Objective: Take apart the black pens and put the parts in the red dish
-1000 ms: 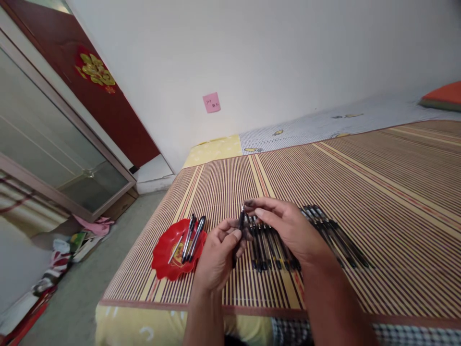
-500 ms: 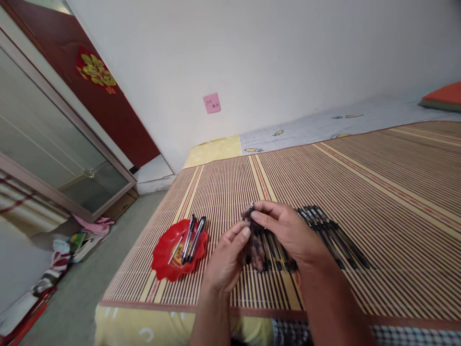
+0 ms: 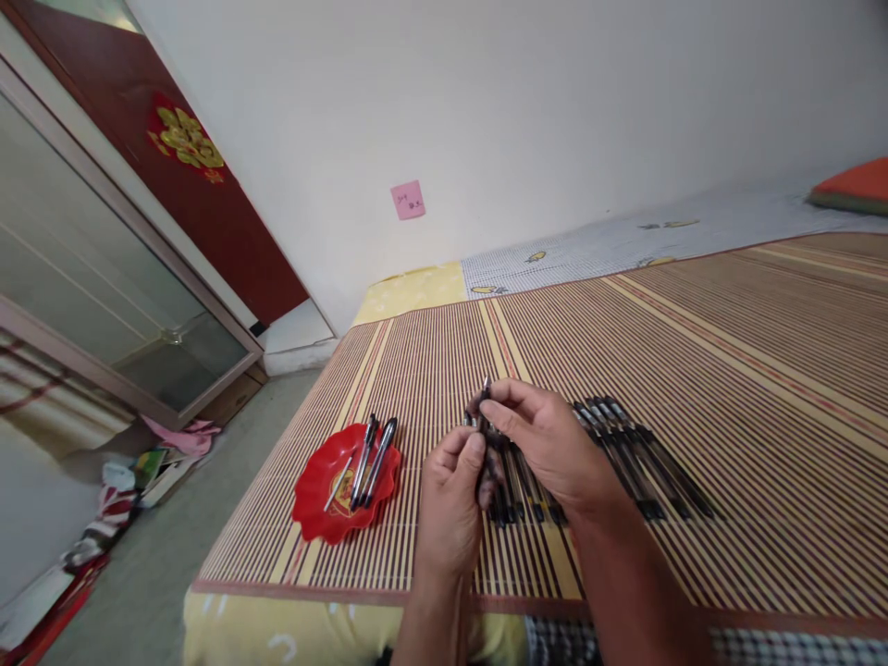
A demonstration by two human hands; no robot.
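Note:
Between my two hands is a dark pen [image 3: 486, 387], held tip up, with its metal point showing above the fingers. My left hand [image 3: 454, 476] pinches its lower part, and my right hand [image 3: 537, 430] grips it near the tip with thumb and fingers. Most of the barrel is hidden by fingers. Behind and below the hands lies a row of pens [image 3: 513, 490], partly covered by my right hand. Farther right is another group of black pens [image 3: 642, 462] side by side. To the left, a red scalloped plate [image 3: 312, 481] holds two pens [image 3: 371, 467] and a thin white refill [image 3: 338, 483].
A striped bamboo mat [image 3: 430, 370] covers the bed. A pink sticky note [image 3: 407, 200] is stuck on the white wall behind. An orange item [image 3: 853, 188] lies at the far right. On the floor at left are clothes and clutter [image 3: 117, 499].
My left hand has shifted slightly right and turned more upright. My right hand has moved a little up and left. The pen stays between them; the plate has not moved.

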